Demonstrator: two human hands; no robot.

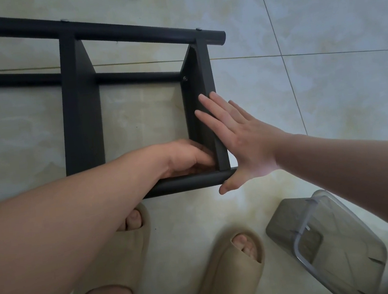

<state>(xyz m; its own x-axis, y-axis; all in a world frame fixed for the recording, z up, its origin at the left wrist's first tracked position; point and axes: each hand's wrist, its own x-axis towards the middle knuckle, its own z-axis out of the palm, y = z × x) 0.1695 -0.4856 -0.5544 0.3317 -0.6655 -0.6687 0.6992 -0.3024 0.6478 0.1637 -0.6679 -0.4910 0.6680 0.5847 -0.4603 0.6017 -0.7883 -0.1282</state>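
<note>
Right hand [244,145]: flat, bracing end panel [203,72] outside. Left hand [184,157]: curled at inner near corner, hold hidden. Press panel square against near tube [192,182].

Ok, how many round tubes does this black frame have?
3: the far tube along the top, the middle tube just this side of it, the near tube beside the left hand. More may be cut off at left.

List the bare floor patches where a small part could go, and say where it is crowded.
Free: floor right of the black frame, beyond the right hand; floor inside the frame. Crowded: the near corner at the left hand, and around the slippers and clear container.
</note>
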